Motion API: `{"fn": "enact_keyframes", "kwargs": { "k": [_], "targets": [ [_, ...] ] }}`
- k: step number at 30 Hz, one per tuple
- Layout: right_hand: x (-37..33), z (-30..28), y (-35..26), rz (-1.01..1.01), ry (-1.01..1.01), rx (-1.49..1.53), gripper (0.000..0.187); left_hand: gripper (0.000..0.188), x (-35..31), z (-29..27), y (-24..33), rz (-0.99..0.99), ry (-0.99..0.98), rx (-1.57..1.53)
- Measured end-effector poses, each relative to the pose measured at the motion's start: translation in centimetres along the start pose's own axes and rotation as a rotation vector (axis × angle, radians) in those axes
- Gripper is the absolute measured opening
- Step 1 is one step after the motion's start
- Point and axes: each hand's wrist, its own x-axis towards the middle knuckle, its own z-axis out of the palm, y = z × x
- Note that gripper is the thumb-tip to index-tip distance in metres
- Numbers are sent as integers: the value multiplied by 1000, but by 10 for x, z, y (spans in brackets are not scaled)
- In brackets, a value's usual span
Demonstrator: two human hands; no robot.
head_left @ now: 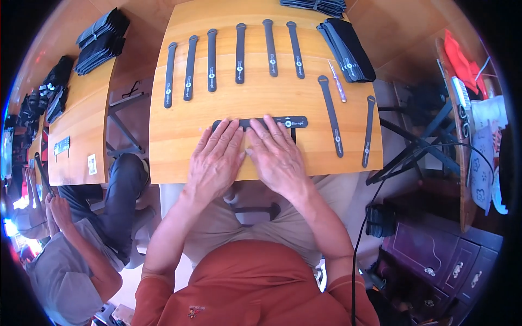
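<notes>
We see both hands laid flat near the front of the wooden table (179, 141), palms down. The left hand (216, 158) has its fingers stretched forward, tips on a dark strap (298, 121); the right hand (279, 157) lies likewise just beside it, fingers straight, neither one gripping. The strap runs crosswise under the fingertips, its right end showing past the right hand, and a short black strip (293, 135) shows below it. We see the forearms cross the front edge.

Bare wood separates the hands from the left edge, and more lies between the strap and six straps (240, 54) spread in a row toward the far side; the leftmost stands near the left edge. To the right, room is tighter: we find two slanted straps (331, 118), the outer one close to the right edge. Above them lie a slim pen-like tool (337, 84) and a strap stack (347, 49), its side near that edge. Another stack (315, 6) sits at the far edge. Beyond the right edge, a black cable (362, 223) hangs.
</notes>
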Motion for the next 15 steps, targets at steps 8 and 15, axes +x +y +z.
{"fn": "enact_keyframes", "kwargs": {
  "k": [8, 15],
  "targets": [
    [-33, -20, 45, 191, -14, -120, 49, 60, -18, -18, -25, -20, -183, -7],
    [-38, -43, 51, 225, 66, -115, 52, 67, -24, -21, -33, 6, -219, -18]
  ]
}}
